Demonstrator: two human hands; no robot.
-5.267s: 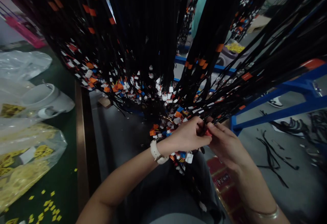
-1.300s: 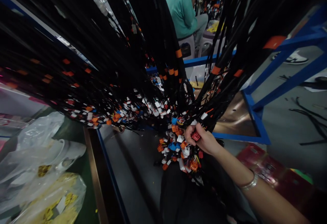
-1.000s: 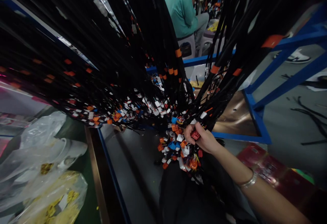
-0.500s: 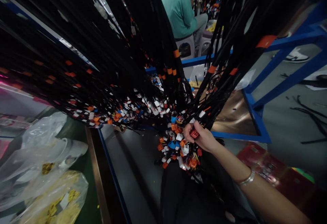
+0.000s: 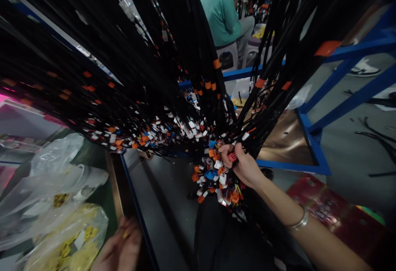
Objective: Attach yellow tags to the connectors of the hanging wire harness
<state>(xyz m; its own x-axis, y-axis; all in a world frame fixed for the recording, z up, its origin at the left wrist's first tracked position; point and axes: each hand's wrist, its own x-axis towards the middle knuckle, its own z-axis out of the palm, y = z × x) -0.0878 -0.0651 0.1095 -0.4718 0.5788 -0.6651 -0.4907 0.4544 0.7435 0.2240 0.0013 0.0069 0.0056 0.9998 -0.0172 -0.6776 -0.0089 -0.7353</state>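
My right hand (image 5: 244,166) is closed around a red connector (image 5: 232,156), gripping it between thumb and fingers. Just below and left of it hangs a dense bunch of wire connectors (image 5: 211,175) in orange, white and blue. My left hand (image 5: 119,244) is at the lower left, smeared by motion. Its fingers are pinched together, and a small yellow piece (image 5: 125,234) shows between them. A clear bag of yellow parts (image 5: 89,234) lies beside the left hand.
Black cable harnesses (image 5: 173,36) hang across the upper view. A blue metal frame (image 5: 321,168) stands at the right, near a red flattened package (image 5: 324,205) on the floor. Behind the cables a person in a green top (image 5: 219,13) sits on a stool (image 5: 227,50).
My left hand has come into view at the lower left with a small yellow piece. My right hand has shifted slightly left and turned the red connector a little.
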